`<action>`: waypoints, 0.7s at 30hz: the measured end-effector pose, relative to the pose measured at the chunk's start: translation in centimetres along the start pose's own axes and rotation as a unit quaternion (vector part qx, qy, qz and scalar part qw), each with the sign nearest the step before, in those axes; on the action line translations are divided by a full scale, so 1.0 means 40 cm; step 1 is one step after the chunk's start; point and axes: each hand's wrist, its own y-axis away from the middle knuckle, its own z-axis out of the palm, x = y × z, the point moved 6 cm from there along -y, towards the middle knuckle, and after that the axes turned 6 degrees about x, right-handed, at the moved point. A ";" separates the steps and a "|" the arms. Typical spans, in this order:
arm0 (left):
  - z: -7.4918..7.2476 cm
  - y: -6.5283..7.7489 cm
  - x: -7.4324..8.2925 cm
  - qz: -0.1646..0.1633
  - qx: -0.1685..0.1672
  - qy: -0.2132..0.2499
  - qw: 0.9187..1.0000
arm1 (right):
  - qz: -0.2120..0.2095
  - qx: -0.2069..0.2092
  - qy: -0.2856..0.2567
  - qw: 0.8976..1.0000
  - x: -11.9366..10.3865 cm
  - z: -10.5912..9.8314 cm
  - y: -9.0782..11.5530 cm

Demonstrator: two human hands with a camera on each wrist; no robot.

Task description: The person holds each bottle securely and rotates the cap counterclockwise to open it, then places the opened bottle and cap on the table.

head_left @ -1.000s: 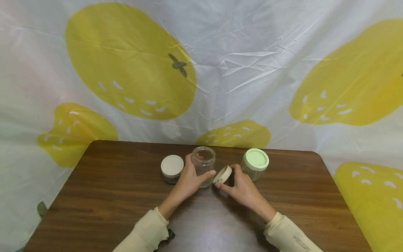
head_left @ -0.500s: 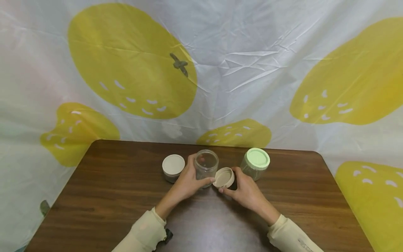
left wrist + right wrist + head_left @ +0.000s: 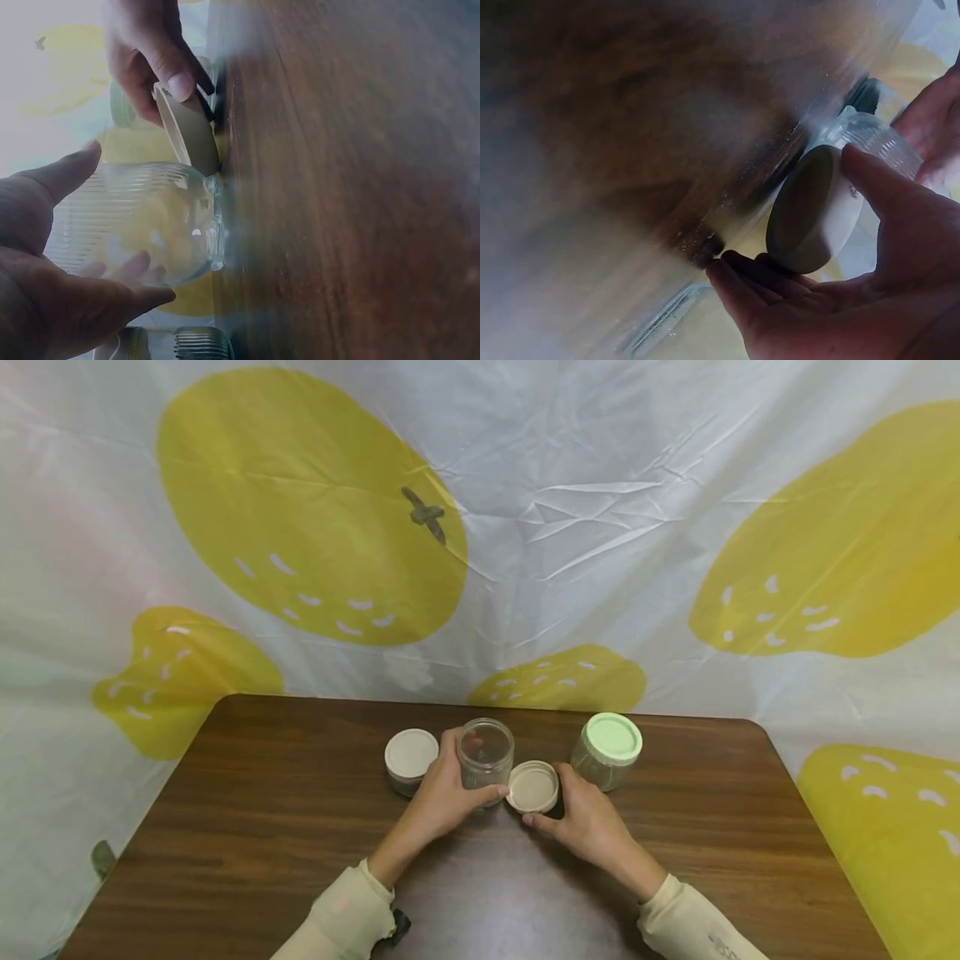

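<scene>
My left hand (image 3: 441, 793) holds a clear ribbed glass jar (image 3: 486, 770) that stands upright without a lid on the wooden table. Its thumb lies along the near side, and fingers show through the glass in the left wrist view. Just right of the jar, a beige round lid (image 3: 533, 787) has its hollow inside facing up. My right hand (image 3: 588, 817) pinches this lid by its rim, thumb (image 3: 874, 176) on one side and fingers on the other. In the left wrist view the lid (image 3: 191, 131) looks tilted, its lower edge close to the tabletop.
A low jar with a whitish lid (image 3: 412, 753) stands beside my left hand. Behind my right hand is a glass jar with a pale green lid (image 3: 613, 738). The table (image 3: 262, 827) ends at a hanging white cloth (image 3: 570, 568) with yellow fruit prints.
The beige lid has turned from nearly on edge to lying much flatter, hollow side up, and my right hand has come down with it. The jar has tipped slightly and shifted a little in my left hand.
</scene>
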 end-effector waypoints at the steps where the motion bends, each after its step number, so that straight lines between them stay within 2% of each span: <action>1: 0.000 0.000 0.001 0.000 0.001 0.000 1.000 | 0.003 0.000 0.008 1.000 -0.001 -0.001 0.001; 10: -0.001 0.000 0.000 0.003 0.003 -0.006 1.000 | 0.002 0.001 0.100 0.995 -0.010 -0.009 0.009; 21: -0.002 -0.001 -0.005 0.002 0.003 -0.011 1.000 | -0.009 -0.011 0.126 0.992 -0.011 0.001 0.014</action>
